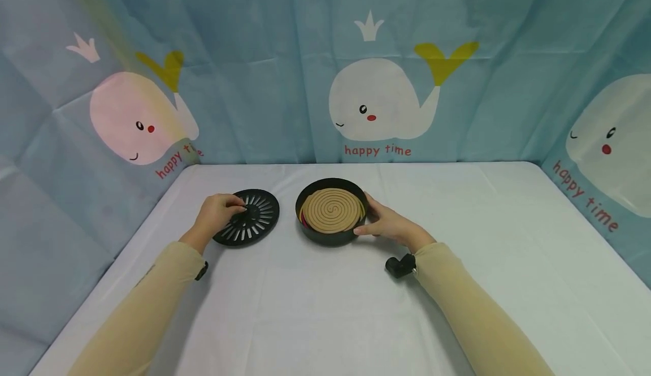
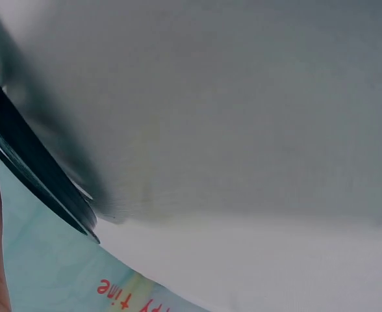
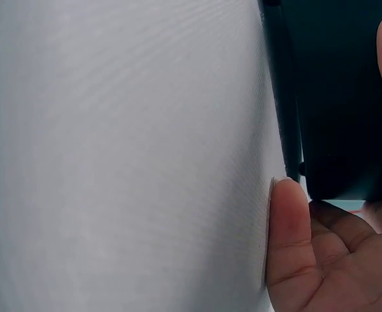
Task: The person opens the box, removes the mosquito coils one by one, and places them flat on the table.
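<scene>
In the head view my left hand (image 1: pixel 218 212) pinches the knob at the middle of a round black slotted lid (image 1: pixel 264 229). The left wrist view catches the lid's edge (image 2: pixel 45 166) with its shadow on the cloth, and part of a finger at the left border. To the right stands a round black mosquito coil holder (image 1: pixel 330 240), with a tan spiral mosquito coil (image 1: pixel 333 211) lying in it. My right hand (image 1: pixel 389 223) grips the holder's right side, thumb at the near side and fingers behind the wall. Close up, the right wrist view shows the holder's dark wall (image 3: pixel 340 104) between thumb and fingers.
A white cloth (image 1: pixel 325 314) covers the table. Blue curtains with whale prints (image 1: pixel 381 99) hang behind and at both sides. Yellow and dark pink edges (image 1: pixel 303 217) show beneath the coil. A black wrist camera (image 1: pixel 400 266) sits at the right sleeve.
</scene>
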A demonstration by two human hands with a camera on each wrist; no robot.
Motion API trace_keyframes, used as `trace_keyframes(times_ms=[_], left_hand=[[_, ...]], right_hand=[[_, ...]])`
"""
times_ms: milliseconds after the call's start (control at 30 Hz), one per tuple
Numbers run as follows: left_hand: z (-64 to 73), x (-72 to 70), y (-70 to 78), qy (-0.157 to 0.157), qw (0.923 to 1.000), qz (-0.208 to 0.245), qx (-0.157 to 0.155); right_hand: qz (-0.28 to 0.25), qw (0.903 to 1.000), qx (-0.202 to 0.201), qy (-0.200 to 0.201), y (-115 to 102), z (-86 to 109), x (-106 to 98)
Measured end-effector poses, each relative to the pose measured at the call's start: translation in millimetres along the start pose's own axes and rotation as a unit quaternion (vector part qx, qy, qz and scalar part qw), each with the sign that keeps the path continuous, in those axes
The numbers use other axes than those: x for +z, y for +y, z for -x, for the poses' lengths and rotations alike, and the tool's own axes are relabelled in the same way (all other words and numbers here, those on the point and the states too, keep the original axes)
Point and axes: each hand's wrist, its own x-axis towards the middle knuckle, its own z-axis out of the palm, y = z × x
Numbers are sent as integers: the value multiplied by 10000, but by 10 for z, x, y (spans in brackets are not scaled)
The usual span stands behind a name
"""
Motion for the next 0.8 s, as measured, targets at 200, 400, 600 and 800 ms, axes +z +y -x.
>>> trace_keyframes(times_ms=[200, 400, 600, 800], left_hand=[[29, -6, 14, 19, 10000, -21, -21], [77, -41, 44, 315, 9993, -69, -164], [155, -82, 92, 613, 9978, 101, -215], [282, -129, 191, 746, 9961, 434, -202]], right_hand=[[-14, 10000, -26, -53, 5, -7, -5], [21, 10000, -24, -50, -1, -3, 0], [-7, 10000, 67, -45, -13, 12, 5], [-238, 9997, 31, -106, -13, 39, -7]])
